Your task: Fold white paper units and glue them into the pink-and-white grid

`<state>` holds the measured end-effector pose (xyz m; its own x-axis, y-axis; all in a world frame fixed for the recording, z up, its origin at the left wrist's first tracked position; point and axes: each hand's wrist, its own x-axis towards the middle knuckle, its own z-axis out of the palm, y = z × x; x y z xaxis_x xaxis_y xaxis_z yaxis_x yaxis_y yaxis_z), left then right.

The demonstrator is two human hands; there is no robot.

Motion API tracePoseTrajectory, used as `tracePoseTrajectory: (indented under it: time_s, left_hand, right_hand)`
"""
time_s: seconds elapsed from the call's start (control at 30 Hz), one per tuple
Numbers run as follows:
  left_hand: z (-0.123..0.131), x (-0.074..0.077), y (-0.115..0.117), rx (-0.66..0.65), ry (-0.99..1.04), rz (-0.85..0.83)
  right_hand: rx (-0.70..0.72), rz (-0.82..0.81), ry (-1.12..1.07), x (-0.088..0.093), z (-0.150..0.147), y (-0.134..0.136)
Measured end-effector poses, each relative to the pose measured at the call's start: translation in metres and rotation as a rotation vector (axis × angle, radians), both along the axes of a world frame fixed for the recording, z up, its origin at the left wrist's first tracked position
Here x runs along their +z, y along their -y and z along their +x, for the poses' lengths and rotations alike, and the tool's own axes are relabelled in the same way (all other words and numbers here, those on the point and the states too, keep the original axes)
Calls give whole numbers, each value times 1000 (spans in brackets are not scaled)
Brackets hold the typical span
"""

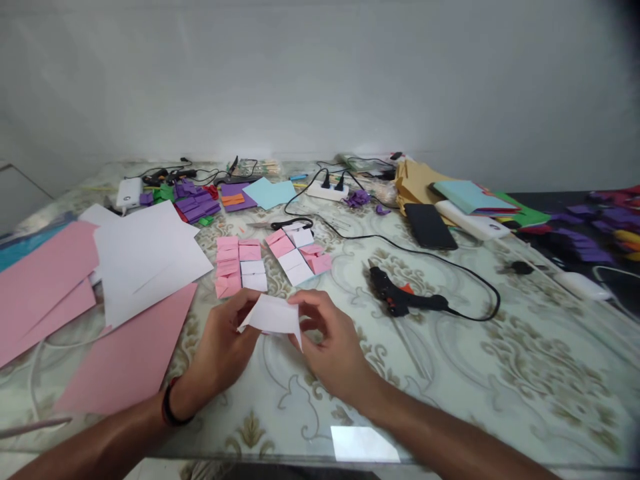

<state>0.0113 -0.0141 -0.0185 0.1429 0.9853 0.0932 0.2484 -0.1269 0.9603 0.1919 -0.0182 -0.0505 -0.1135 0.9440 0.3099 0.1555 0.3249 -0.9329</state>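
A small piece of white paper [273,315], bent along folds, is held up over the table between both hands. My left hand [225,343] pinches its left side, and my right hand [330,340] grips the right edge, where a pointed flap hangs down. Just beyond the hands lie two groups of folded paper squares: a pink and white group [229,267] on the left and another pink and white group [299,260] to its right. Fingertips behind the paper are partly hidden.
Large white sheets [150,257] and pink sheets [130,360] spread over the left. A black glue gun [405,293] lies right of the hands, its cord looping back toward a power strip [327,190]. Scissors [293,224], a black phone [430,225] and purple folded pieces [195,200] sit farther back.
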Motion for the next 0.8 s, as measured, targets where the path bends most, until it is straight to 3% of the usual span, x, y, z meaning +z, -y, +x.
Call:
tracePoseTrajectory:
  time_s: [0.3,0.53,0.7,0.8]
  left_hand:
    - [4,3,15,131,27,277]
    - [-3,-1,21,50,122,210]
    - [-4,-4,20,22,159,265]
    - [-4,-3,20,60,123,329]
  right_hand:
    - [8,321,1,-3,-1,11]
    - [50,511,207,1,1,17]
    - [49,558,225,2,0,18]
    - [67,503,155,-2,-2,18]
